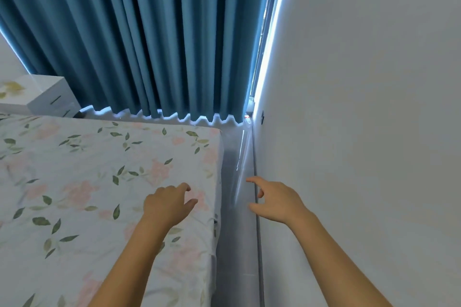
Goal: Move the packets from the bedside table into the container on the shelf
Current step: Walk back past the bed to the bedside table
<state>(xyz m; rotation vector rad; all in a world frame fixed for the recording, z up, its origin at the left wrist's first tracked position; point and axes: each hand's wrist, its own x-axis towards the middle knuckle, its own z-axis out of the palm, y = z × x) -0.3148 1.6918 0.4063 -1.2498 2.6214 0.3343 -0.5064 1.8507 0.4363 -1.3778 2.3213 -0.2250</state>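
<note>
Head view down a narrow strip of floor (235, 207) between a bed with a floral sheet (87, 182), filling the lower left, and a white wall (361, 132) on the right. Teal curtain (137, 37) across the top, daylight leaking at its right edge. Both bare arms stretched forward at lower centre: left hand (167, 203) above the sheet's edge, right hand (273, 200) over the gap; fingers loosely curled, holding nothing, hands well apart. White bedside table (48, 95) at far left, partly cut off; no packets visible on it, no shelf or container in frame. Best next move, judging from this: turn toward the table, walk along the gap, keep both hands free, then look for the packets before reaching.
</note>
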